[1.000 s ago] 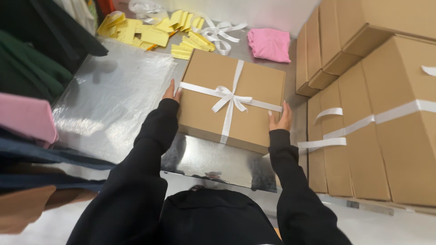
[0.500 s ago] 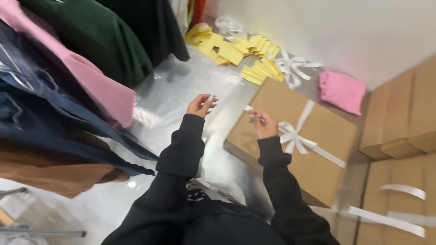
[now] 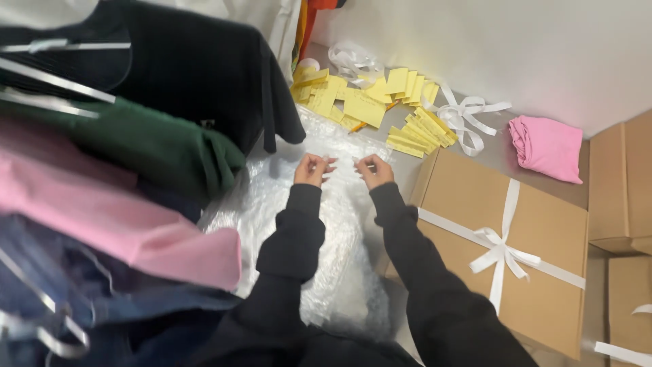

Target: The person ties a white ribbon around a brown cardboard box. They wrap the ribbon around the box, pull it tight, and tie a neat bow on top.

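To your right lies a brown cardboard box (image 3: 502, 238) tied with a white ribbon bow (image 3: 499, 253). Beyond it you see a folded pink cloth (image 3: 549, 146), loose white ribbon (image 3: 465, 112) and a scatter of yellow paper slips (image 3: 370, 105). On your left hang green (image 3: 146, 143), black (image 3: 197, 64) and pink garments (image 3: 115, 221).

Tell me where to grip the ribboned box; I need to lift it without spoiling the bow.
Probably by the two opposite side edges of the box, one hand from each side. It lies flat, broad and shallow, and the bow sits mid-lid, so the edges stay clear of it. Both hands, left and right, are over the bubble wrap.
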